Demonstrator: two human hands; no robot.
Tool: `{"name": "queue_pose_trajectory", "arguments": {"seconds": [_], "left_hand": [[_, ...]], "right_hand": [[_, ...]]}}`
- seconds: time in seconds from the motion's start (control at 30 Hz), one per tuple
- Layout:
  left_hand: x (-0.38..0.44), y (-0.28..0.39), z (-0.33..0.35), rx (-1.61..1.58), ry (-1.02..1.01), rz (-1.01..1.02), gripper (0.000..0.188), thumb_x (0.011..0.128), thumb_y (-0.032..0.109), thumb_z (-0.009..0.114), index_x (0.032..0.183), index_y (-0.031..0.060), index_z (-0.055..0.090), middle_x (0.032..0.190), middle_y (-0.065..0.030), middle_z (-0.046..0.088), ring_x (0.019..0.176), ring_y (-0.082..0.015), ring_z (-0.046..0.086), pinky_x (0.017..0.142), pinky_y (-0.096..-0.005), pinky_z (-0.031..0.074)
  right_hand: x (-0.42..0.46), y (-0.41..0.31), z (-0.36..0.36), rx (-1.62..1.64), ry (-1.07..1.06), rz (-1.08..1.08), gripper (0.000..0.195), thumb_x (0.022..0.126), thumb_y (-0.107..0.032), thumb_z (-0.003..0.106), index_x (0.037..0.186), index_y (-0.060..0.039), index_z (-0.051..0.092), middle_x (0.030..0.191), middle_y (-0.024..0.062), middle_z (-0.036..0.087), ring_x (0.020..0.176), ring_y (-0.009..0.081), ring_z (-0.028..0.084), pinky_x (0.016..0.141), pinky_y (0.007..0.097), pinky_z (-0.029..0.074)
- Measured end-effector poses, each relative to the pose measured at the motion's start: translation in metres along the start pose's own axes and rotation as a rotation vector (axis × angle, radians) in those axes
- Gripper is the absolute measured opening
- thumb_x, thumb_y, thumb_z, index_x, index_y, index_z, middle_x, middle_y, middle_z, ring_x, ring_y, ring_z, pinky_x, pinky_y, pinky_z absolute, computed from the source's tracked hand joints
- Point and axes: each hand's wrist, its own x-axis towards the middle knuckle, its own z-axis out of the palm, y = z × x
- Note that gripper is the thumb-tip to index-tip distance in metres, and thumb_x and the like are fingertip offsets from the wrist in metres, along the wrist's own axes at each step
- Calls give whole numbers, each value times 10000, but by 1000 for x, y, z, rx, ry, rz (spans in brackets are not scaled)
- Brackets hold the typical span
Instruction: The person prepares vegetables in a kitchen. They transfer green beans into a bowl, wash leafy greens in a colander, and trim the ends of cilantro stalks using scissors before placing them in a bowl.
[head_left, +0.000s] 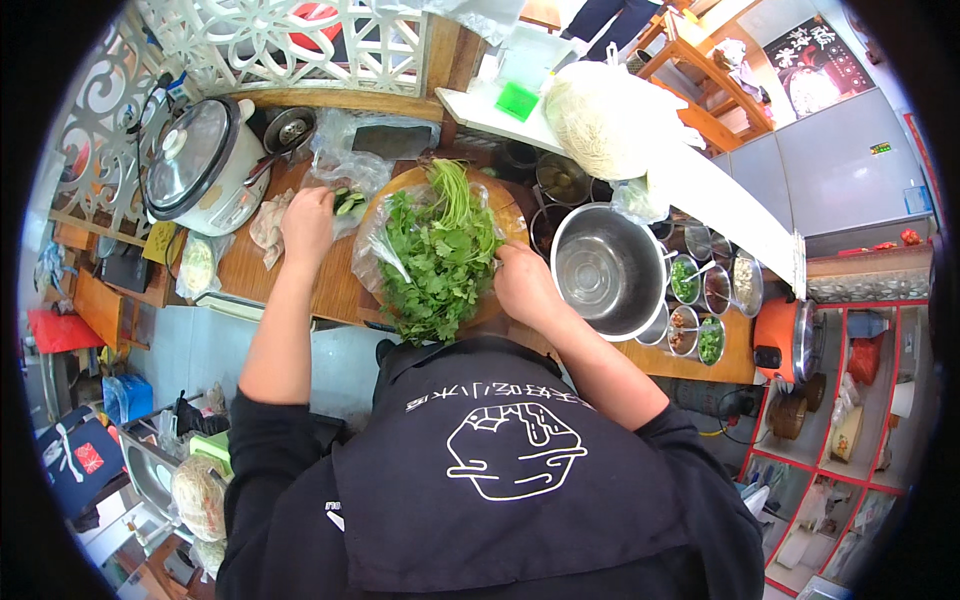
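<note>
A large leafy bunch of cilantro (439, 262) lies on a round wooden chopping board (512, 212), its stems towards the far side. Part of a clear plastic bag (367, 259) shows under and beside the leaves. My right hand (531, 283) has its fingers curled at the right edge of the bunch; whether they pinch leaves or plastic is unclear. To the left of the board, my left hand (307, 223) is beside dark green cucumber pieces (348, 201) on another clear plastic bag (352, 166). Its fingertips are hidden, and a crumpled cloth (270, 229) lies beside it.
A large steel pot (609, 270) stands right of the board, beside several cups of chopped ingredients (684, 279). A rice cooker (199, 169) is at the left. Bagged noodles (592, 124) rest on the white shelf (739, 217). An orange cooker (776, 341) sits at the right end.
</note>
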Motion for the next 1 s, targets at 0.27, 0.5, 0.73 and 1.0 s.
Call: {"name": "queue_pose_trajectory", "arguments": {"seconds": [0.27,0.5,0.73,1.0], "left_hand": [[-26,-26,32,537,-552,135,191,897,113,582,1046,97,700,944,-146,753,973,-332,726,943,-567,464],[-70,-10,11,466,-704,76,186,935,123,578,977,118,759,987,-157,761,956,-329,739,997,-591,438],[2,3,8,229,-368,-95,267,949,260,617,1140,110,730,1087,-131,743,1064,-330,693,950,-582,434],[18,-16,63,260,-468,-79,312,880,227,713,1177,134,725,1160,-122,701,1146,-308,650,980,-538,425]], "right_hand": [[-8,7,-7,70,67,-21,231,823,16,542,997,86,679,1091,271,668,1052,448,641,940,486,518],[-7,16,-11,87,4,39,282,851,-3,539,1073,77,693,1171,260,667,1111,437,632,984,469,509],[-7,14,-16,108,66,15,277,860,-13,546,1083,77,684,1184,259,662,1109,438,632,987,469,507],[-17,-3,-32,137,18,72,265,841,12,550,1067,92,663,1164,260,651,1097,451,620,964,483,506]]}}
